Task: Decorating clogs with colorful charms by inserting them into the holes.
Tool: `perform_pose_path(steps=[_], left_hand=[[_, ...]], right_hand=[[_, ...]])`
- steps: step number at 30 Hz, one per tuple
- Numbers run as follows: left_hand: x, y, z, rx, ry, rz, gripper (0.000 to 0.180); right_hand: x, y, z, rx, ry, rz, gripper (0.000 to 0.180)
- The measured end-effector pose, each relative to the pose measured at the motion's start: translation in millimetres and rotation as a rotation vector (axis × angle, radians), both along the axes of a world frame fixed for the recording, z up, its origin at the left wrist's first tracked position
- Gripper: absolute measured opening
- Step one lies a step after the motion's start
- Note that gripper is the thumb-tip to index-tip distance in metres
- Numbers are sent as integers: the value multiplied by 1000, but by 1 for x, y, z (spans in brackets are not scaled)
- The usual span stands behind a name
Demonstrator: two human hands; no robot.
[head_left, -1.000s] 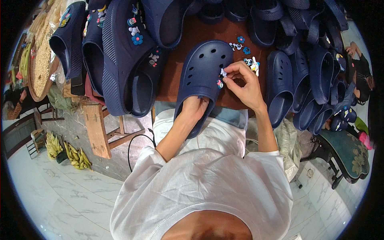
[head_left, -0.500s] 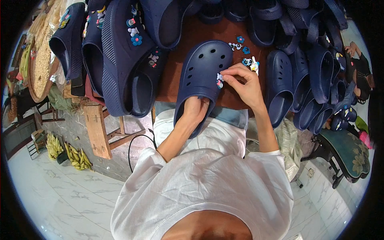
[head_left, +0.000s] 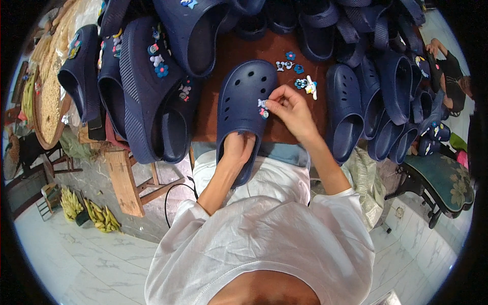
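Note:
A navy clog [head_left: 245,91] with round holes lies at the middle of the brown tabletop, its heel hanging over the near edge. My left hand [head_left: 239,148] reaches into its opening and holds it from inside; the fingertips are hidden. On the clog's right side sits a pink and blue charm [head_left: 264,114]. Just above it, thumb and forefinger of my right hand [head_left: 292,113] pinch a small pale charm [head_left: 262,102] against the clog. Loose charms lie beyond: a blue flower [head_left: 290,55], small white-and-black pieces [head_left: 284,65] and a white figure [head_left: 311,88].
Clogs with charms [head_left: 152,91] crowd the left side of the table. Plain clogs [head_left: 344,109] stand in rows at the right, with more piled at the back. A wooden stool [head_left: 123,178] is at lower left, a padded chair [head_left: 437,180] at right. Another person [head_left: 452,76] is at far right.
The whole view has shifted slightly, so things appear lower and further left. My right hand stays pinched at the same charm, and my left hand stays in the clog.

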State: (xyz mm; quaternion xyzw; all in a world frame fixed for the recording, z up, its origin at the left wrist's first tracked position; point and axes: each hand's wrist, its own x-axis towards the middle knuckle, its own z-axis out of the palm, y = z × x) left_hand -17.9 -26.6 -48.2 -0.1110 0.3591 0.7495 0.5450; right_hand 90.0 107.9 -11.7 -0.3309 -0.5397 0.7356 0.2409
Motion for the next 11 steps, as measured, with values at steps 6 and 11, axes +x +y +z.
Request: perform_pose_path(steps=[6,11], left_hand=[[-1,-9,19,-52,20,12,25],[-5,-10,20,-147,-93,76,27]], right_hand=[[7,-22,-6,7,25,-14,9],[19,13,13,638,-426,-95,12]])
